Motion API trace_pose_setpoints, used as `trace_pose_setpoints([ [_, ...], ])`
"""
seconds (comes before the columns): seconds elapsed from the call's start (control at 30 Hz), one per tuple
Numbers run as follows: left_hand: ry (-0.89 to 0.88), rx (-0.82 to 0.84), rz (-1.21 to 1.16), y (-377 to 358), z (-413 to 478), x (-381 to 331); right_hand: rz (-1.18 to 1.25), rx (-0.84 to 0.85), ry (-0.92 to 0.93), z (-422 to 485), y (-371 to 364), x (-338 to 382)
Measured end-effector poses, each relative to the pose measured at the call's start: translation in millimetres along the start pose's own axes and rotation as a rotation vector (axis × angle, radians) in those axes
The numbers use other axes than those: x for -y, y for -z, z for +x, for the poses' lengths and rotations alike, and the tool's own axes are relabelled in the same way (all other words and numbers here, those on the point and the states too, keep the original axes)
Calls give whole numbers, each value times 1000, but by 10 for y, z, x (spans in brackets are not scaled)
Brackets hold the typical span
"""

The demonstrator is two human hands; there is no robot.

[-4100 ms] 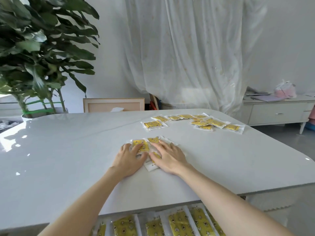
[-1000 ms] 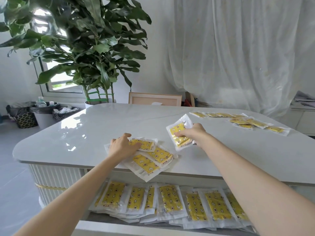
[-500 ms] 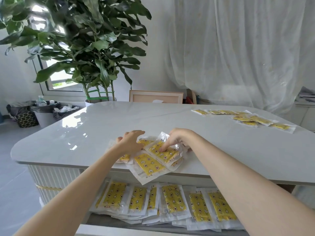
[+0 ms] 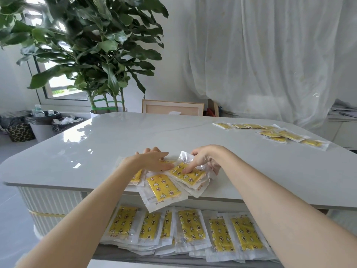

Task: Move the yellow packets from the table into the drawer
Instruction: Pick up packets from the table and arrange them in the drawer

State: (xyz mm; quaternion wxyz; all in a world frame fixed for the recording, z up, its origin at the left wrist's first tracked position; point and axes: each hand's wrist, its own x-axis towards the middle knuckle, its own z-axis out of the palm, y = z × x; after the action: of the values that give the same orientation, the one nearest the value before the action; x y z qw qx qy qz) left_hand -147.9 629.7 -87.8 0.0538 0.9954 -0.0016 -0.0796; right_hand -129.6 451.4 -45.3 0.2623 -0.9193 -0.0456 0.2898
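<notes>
A loose pile of yellow packets (image 4: 164,187) in clear wrappers lies at the near edge of the white table (image 4: 96,147), some hanging over the edge. My left hand (image 4: 152,161) rests flat on the pile's left side. My right hand (image 4: 202,158) presses its fingers on the top packet (image 4: 190,176) on the right side, thumb under the crinkled wrapper. Below the edge, the open drawer (image 4: 135,257) holds several yellow packets (image 4: 189,228) in a row. More yellow packets (image 4: 274,133) lie at the table's far right.
A large potted plant (image 4: 92,51) stands behind the table's left side. A wooden frame (image 4: 172,108) leans beyond the far edge. Bins with black bags (image 4: 44,124) sit on the floor at left. A white curtain (image 4: 270,55) hangs behind.
My right hand brought a packet over from the right and set it down on the pile. Both hands now press on the pile, which has slid closer to the table's edge.
</notes>
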Motion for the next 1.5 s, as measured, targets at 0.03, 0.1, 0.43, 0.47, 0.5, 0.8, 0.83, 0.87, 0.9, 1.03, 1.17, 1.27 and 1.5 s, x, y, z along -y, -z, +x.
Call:
trace_pose_setpoints([
  [0.03, 5, 8, 16, -5, 2, -6, 54, 15, -7, 14, 10, -33],
  [0.1, 15, 30, 20, -18, 10, -23, 156, 29, -14, 43, 41, -106],
  [0.43, 16, -188, -179, -74, 84, -177, 384, -137, 15, 92, 141, -367],
  [0.47, 19, -193, -208, -71, 100, -173, 430, -186, 13, 103, 160, -406],
  [0.5, 20, -200, -233, -63, 109, -171, 482, -247, 13, 129, 186, -457],
  [0.8, 28, -491, -462, 51, -27, -226, 902, -302, 33, 204, 292, -743],
  [0.83, 31, -520, -491, 61, -55, -228, 944, -312, 51, 182, 312, -755],
  [0.87, 28, -547, -520, 68, -85, -224, 988, -318, 67, 147, 338, -760],
  [0.9, 23, -581, -549, 82, -136, -226, 1025, -317, 79, 118, 368, -765],
  [1.03, -35, -575, -745, 178, -396, -201, 1052, -281, 124, -24, 437, -773],
  [1.17, -72, -317, -917, 266, -684, -217, 984, -217, 107, -170, 392, -764],
  [1.27, -78, -241, -756, 167, -782, -348, 958, -226, 92, -247, 352, -757],
  [1.5, -201, -162, -520, -151, -872, -411, 948, -203, 67, -242, 287, -851],
])
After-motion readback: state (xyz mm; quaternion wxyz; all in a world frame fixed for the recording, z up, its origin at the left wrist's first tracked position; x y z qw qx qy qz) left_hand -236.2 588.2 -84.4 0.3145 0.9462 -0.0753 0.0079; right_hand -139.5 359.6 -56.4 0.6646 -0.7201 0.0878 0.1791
